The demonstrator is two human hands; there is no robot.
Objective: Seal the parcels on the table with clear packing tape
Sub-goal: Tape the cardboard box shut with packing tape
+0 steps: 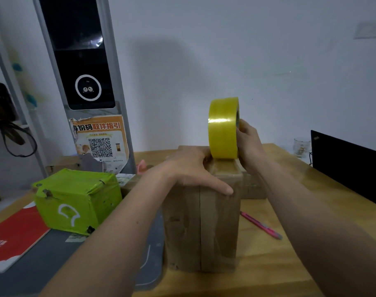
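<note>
The wooden desk (290,264), smooth and pale with a visible grain, carries everything, and the brown parcel (201,228) stands upright on it at the centre of the view: a tall cardboard block, its skin already glossy and wrinkled with clear film and a seam running down the near face. The left hand (191,168) lies flat on the parcel's top with the fingers spread and the thumb stretched along the near top edge, pressing rather than gripping. At about 1 o'clock from it, the tape roll (223,128), a fat yellowish ring with a shiny band of glare, stands on edge on the far part of the top, and the right hand (248,142) grips it from the right side, fingers hooked into the core. The job in hand looks like laying a strip over the top, so the roll should be kept pulled taut and low while the left palm smooths the strip down behind it, or the film may crease or trap bubbles. At 9 o'clock sits a green box (75,200), dented, with torn corners. A thin pink pen or cutter (261,225), I cannot tell which, lies at 4 o'clock.
</note>
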